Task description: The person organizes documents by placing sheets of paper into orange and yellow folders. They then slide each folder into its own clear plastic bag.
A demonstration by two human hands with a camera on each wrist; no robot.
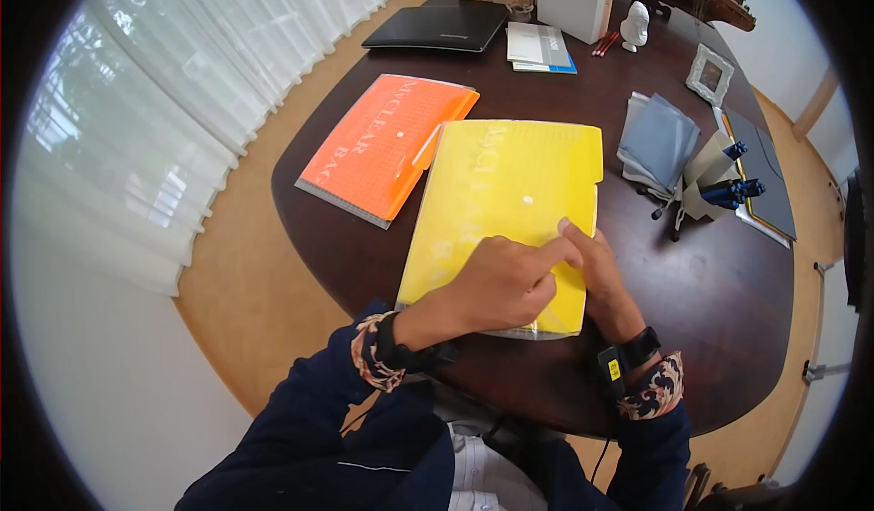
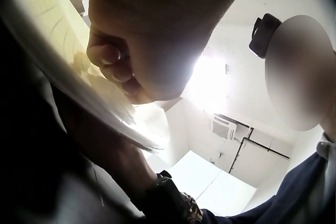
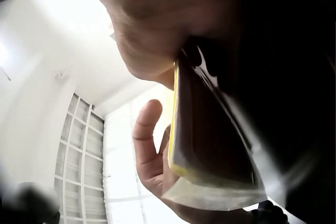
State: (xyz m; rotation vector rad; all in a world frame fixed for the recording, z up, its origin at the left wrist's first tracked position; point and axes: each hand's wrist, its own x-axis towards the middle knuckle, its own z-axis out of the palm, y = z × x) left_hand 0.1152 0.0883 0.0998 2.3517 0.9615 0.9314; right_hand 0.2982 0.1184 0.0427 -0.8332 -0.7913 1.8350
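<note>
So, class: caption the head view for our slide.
Both hands press a yellow plastic document folder on a dark wooden table.
</note>
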